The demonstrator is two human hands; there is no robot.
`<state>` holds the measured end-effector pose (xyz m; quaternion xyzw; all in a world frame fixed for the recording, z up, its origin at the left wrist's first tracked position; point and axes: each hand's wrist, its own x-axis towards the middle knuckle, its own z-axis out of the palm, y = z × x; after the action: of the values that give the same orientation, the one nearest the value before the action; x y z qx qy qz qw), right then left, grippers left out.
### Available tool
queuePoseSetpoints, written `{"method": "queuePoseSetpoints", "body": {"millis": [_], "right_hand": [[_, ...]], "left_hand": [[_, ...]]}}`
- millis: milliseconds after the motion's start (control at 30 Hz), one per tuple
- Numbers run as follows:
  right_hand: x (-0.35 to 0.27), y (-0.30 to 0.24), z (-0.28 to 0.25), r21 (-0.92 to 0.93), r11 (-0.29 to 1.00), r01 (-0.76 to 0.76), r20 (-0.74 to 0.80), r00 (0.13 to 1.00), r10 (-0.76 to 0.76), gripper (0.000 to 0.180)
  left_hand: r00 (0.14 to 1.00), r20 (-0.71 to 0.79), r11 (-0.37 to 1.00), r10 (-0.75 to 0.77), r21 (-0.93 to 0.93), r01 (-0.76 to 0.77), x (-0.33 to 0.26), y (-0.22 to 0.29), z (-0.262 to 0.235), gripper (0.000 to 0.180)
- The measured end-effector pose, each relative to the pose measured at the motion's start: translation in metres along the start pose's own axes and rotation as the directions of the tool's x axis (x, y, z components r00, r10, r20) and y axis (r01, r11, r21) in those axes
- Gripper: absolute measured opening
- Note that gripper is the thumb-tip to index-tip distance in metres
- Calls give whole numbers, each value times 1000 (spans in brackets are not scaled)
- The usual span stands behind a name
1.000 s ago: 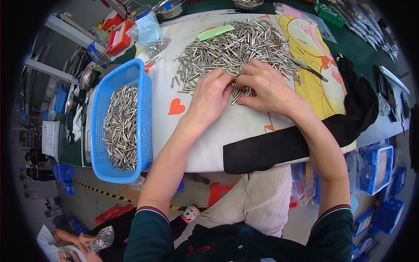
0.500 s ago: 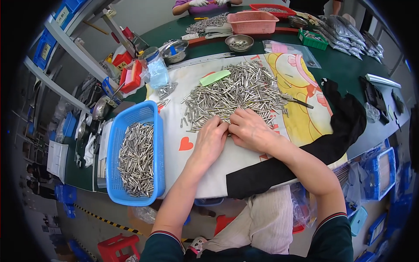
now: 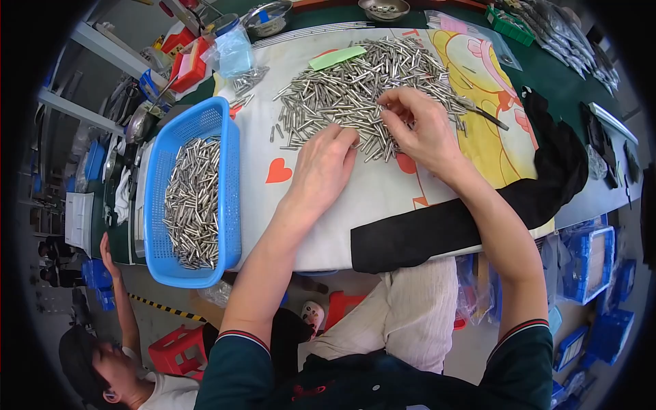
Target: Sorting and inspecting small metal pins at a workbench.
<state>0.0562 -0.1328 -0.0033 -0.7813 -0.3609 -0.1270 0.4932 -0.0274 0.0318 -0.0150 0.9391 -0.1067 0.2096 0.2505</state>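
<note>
A heap of small silvery metal pins (image 3: pixel 342 92) lies spread on a white cloth (image 3: pixel 266 225) with printed figures. At the heap's near edge, my left hand (image 3: pixel 320 162) is closed, its fingertips curled together; whatever they grip is too hidden to name. My right hand (image 3: pixel 427 130) hovers over the heap's near right part, thumb and forefinger apart, nothing visible between them. To the left stands a blue perforated basket (image 3: pixel 231 198) with many similar pins (image 3: pixel 193 205) in it. A green paper slip (image 3: pixel 337 58) rests on top of the heap.
Dark-handled tweezers or pliers (image 3: pixel 488 117) lie right of the heap. Black fabric (image 3: pixel 410 239) stretches along the near edge. A metal bowl (image 3: pixel 384 8), a red bin (image 3: pixel 189 66) and bagged pins (image 3: pixel 250 80) sit farther back. Another person (image 3: pixel 102 369) is at lower left, one arm raised.
My hands have parted: the right one moved up and right over the heap and its fingers spread. The view has tilted downward, and another person has come into sight at lower left.
</note>
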Motion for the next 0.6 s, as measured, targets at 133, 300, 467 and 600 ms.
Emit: {"method": "queuePoseSetpoints", "body": {"millis": [133,300,467,600], "right_hand": [[1,5,-3,-152,973,173,-40,983,-181,15],[-1,-7,-4,20,992,-125,98,988,122,14],[-5,1,-2,-78,988,132,298,949,-103,9],[-4,7,1,-184,934,305,339,912,-230,8]], "left_hand": [[1000,9,999,2,45,-3,-3,-2,1,16],[999,-26,997,-40,64,42,-6,-5,-2,17],[995,-100,1000,10,22,-8,0,-4,-1,14],[996,-94,1000,-6,18,7,1,-3,0,8]]}}
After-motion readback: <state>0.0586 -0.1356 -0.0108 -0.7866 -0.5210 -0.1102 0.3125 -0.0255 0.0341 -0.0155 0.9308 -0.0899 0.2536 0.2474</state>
